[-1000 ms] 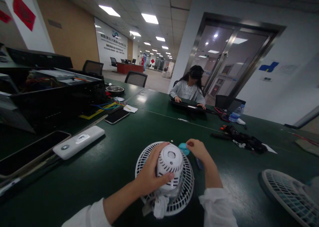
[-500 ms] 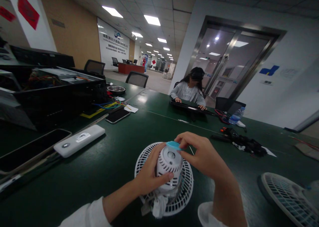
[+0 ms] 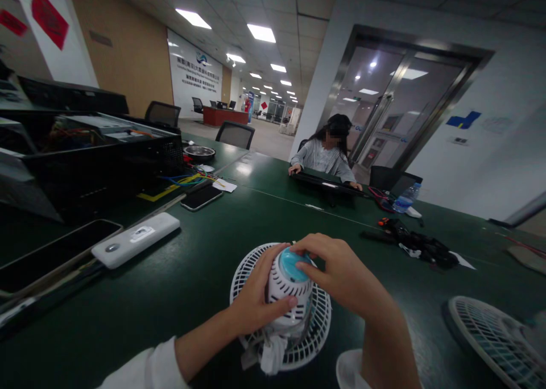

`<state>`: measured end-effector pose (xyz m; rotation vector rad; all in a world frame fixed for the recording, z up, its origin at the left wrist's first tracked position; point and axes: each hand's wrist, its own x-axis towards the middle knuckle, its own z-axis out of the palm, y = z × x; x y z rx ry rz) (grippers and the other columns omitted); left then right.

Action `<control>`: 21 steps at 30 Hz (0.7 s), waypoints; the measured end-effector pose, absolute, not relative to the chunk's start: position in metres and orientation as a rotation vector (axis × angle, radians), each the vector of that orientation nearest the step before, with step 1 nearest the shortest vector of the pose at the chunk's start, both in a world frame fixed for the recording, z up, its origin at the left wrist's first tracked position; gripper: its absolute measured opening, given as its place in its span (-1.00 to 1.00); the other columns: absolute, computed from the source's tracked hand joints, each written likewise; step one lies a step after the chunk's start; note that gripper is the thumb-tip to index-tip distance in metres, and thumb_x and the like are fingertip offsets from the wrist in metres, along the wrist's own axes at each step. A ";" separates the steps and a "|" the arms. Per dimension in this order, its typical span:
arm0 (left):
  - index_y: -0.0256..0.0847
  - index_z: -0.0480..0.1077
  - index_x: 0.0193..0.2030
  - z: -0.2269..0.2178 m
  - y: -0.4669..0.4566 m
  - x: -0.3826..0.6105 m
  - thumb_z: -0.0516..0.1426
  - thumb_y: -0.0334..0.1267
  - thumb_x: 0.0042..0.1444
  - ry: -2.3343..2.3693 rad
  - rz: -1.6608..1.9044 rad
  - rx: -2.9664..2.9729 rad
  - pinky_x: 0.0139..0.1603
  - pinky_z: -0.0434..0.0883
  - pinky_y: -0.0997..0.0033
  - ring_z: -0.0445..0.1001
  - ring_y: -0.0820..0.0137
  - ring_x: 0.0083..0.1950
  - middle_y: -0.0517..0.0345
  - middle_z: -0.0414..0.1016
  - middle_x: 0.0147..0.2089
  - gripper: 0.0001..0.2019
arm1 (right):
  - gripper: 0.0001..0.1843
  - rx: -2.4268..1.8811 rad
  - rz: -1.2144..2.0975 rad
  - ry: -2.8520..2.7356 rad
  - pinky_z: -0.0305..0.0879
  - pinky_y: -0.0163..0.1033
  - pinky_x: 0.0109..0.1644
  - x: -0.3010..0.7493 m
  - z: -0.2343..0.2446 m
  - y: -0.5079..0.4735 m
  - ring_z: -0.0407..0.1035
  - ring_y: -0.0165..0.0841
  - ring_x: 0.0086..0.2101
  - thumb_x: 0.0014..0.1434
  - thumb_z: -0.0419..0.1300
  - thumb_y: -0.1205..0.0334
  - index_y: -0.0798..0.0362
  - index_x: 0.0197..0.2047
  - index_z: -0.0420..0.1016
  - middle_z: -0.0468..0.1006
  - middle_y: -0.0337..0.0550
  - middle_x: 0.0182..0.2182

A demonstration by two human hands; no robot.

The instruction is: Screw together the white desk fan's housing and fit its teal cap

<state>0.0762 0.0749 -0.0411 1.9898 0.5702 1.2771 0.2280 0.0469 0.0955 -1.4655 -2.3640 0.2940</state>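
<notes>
A white fan grille (image 3: 251, 264) lies flat on the dark green table (image 3: 205, 264) with a white motor housing (image 3: 285, 298) standing up from its middle. My left hand (image 3: 256, 301) is wrapped round the housing from the left. My right hand (image 3: 336, 269) is over its top, fingertips pressing a small light-blue round cap (image 3: 290, 259) onto the housing. A white stub hangs at the grille's near edge.
A second white fan grille (image 3: 495, 338) lies at the right. A white remote-like bar (image 3: 136, 238), phones (image 3: 200, 197) and an open black computer case (image 3: 98, 161) sit at the left. Black tools (image 3: 420, 244) lie beyond. A person sits at a keyboard (image 3: 324, 181) across the table.
My right hand picked the blue cap up from the table behind the fan, carried it over the housing and now presses it flat on top. The left hand has stayed put.
</notes>
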 end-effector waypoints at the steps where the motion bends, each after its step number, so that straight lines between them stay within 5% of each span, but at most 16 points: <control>1: -0.09 -0.08 0.27 -0.041 0.075 0.076 0.13 -0.04 0.07 0.569 1.277 1.993 0.24 0.12 0.01 0.13 0.08 0.25 -0.06 0.10 0.26 -0.32 | -0.80 -1.442 0.270 -2.384 0.24 -0.23 -0.17 0.228 0.095 0.047 0.35 -0.34 -0.21 0.06 0.15 0.45 0.08 -0.22 0.45 0.52 -0.16 -0.26; 10: -0.10 -0.05 0.25 -0.037 0.074 0.076 0.13 -0.02 0.05 0.579 1.248 1.968 0.23 0.14 0.00 0.14 0.07 0.24 -0.07 0.11 0.24 -0.32 | -0.78 -1.353 0.267 -2.438 0.20 -0.23 -0.15 0.225 0.095 0.045 0.32 -0.36 -0.24 0.03 0.12 0.55 0.06 -0.32 0.44 0.51 -0.20 -0.30; 21: -0.10 -0.06 0.25 -0.035 0.074 0.075 0.14 -0.05 0.06 0.557 1.225 1.954 0.21 0.15 0.01 0.15 0.07 0.22 -0.07 0.09 0.25 -0.33 | -0.87 -1.536 0.280 -2.381 0.19 -0.22 -0.18 0.219 0.094 0.046 0.31 -0.34 -0.25 0.07 0.12 0.43 0.06 -0.29 0.40 0.46 -0.17 -0.30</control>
